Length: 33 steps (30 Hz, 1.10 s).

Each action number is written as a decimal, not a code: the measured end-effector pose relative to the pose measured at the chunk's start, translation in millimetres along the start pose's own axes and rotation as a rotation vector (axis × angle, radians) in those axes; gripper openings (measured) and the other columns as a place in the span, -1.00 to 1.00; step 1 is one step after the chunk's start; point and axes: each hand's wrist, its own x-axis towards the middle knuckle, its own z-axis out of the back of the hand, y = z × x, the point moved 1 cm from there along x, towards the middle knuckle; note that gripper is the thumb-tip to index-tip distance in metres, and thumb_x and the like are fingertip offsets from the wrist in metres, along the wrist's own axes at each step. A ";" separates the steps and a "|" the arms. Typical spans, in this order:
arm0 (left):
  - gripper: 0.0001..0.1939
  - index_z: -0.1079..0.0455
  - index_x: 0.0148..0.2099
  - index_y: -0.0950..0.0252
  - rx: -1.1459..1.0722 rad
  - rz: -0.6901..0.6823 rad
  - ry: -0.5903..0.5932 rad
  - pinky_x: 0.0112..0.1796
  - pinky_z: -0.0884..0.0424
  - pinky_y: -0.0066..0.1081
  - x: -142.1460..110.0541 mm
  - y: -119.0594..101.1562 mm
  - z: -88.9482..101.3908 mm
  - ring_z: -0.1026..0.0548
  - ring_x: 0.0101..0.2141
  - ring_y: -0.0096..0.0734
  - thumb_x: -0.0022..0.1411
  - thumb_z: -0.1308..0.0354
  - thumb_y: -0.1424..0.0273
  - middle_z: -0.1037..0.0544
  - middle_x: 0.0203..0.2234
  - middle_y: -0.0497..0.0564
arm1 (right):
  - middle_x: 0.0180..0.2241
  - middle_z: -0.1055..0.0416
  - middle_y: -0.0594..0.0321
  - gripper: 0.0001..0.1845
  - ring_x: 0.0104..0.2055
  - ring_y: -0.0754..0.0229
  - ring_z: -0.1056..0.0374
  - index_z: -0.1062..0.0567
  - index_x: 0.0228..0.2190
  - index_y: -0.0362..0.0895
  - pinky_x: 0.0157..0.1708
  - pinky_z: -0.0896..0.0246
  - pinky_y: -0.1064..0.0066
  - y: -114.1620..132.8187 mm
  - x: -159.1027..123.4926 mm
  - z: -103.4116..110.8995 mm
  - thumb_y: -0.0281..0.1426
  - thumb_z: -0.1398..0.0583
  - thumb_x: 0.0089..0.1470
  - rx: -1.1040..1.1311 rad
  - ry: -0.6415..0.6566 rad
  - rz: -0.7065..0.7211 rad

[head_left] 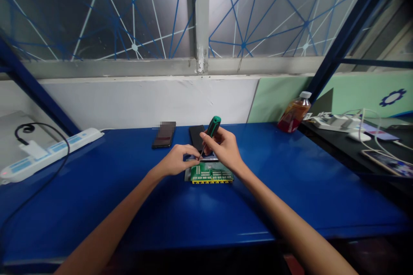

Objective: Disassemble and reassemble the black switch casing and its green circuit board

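A screwdriver [213, 126] with a green and black handle is gripped in my right hand [224, 146], its shaft slanting down to the left. Its tip meets the back left corner of a green circuit board [211, 172], which has a yellow strip along its front edge. My left hand [179, 159] pinches at that same corner, right by the screwdriver tip. Whatever lies between those fingertips is too small or hidden to make out. Part of the board's back edge is covered by my hands.
Behind my hands lies a black flat object [195, 136], with a dark phone [164, 135] to its left. A white power strip [54, 154] with a black cable is at left. A drink bottle [294, 112] stands at back right, near phones and cables on a black table [338, 150].
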 end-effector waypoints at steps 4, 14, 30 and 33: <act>-0.87 -0.56 -0.29 0.26 -0.018 0.006 -0.047 -0.12 -0.41 -0.29 0.8 2.7 -2.1 -0.53 -0.22 -0.29 0.15 -0.20 0.38 -0.60 -0.30 0.05 | -0.57 -0.42 0.29 -0.66 -0.61 0.27 -0.36 -0.37 -0.44 -0.13 -0.56 -0.26 0.38 1.3 1.6 1.7 -0.09 -0.20 0.08 0.019 -0.010 0.005; -0.84 -0.56 -0.22 0.27 0.038 0.021 -0.179 -0.13 -0.41 -0.30 14.4 -13.9 -11.0 -0.54 -0.24 -0.29 0.15 -0.18 0.43 -0.62 -0.31 0.04 | -0.51 -0.43 0.26 -0.66 -0.60 0.29 -0.36 -0.41 -0.36 -0.14 -0.54 -0.33 0.37 19.4 17.2 45.2 -0.10 -0.22 0.06 0.000 -0.294 0.099; -0.79 -0.56 -0.18 0.24 0.361 -0.013 -0.143 -0.13 -0.36 -0.24 71.1 -32.4 -54.6 -0.52 -0.18 -0.19 0.15 -0.16 0.45 -0.63 -0.25 0.03 | -0.59 -0.42 0.26 -0.64 -0.60 0.25 -0.35 -0.40 -0.44 -0.12 -0.48 -0.26 0.36 5.7 23.4 89.7 -0.07 -0.14 0.10 -0.330 -0.521 0.142; -0.82 -0.56 -0.20 0.22 0.324 -0.069 -0.137 -0.14 -0.35 -0.25 48.5 -33.8 -41.4 -0.51 -0.20 -0.24 0.23 -0.13 0.38 -0.62 -0.27 0.02 | -0.65 -0.36 0.31 -0.64 -0.62 0.24 -0.29 -0.43 -0.41 -0.12 -0.50 -0.18 0.38 -2.2 22.8 97.8 -0.07 -0.14 0.09 -0.530 -0.476 0.119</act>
